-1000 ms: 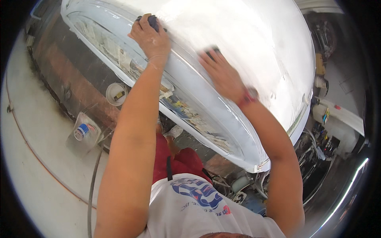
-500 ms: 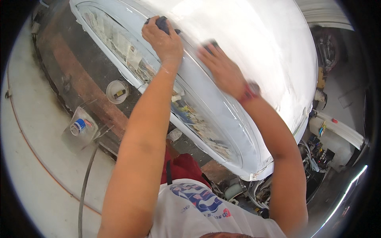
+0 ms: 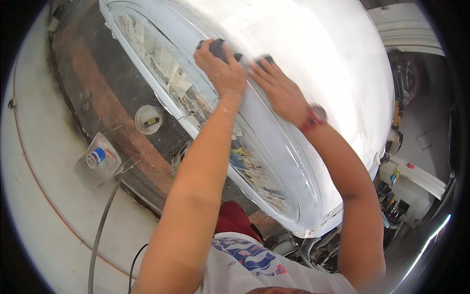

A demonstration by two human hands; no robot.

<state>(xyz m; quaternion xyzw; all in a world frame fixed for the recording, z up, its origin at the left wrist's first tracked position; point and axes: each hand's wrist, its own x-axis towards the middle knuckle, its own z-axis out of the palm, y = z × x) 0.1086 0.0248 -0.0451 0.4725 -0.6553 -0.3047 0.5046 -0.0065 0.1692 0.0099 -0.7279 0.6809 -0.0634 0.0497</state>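
My left hand (image 3: pixel 221 71) is closed round a bunched dark cloth (image 3: pixel 217 50), against the pale car body beside the roof edge. Flat on the white car roof (image 3: pixel 323 63) lies my right hand (image 3: pixel 280 93), its fingers over a small dark pad (image 3: pixel 266 61) that shows only past the fingertips. The pad's exact kind is hidden. A red band and a watch (image 3: pixel 317 115) circle my right wrist. Below my hands, the car's side windows are covered with newspaper (image 3: pixel 181 88).
A round white tub (image 3: pixel 149 119) with a small yellow-and-dark item stands on the floor at left. Nearby, a blue-banded bottle (image 3: pixel 97 157) sits on a pale tray-like surface. A dark hose (image 3: pixel 102 230) runs along the floor. Car parts and wiring (image 3: pixel 394 208) crowd the right side.
My left hand has shifted right and down in the picture with the cloth, closer to my right hand. The right hand has moved slightly right and down; the whole view has shifted a little.
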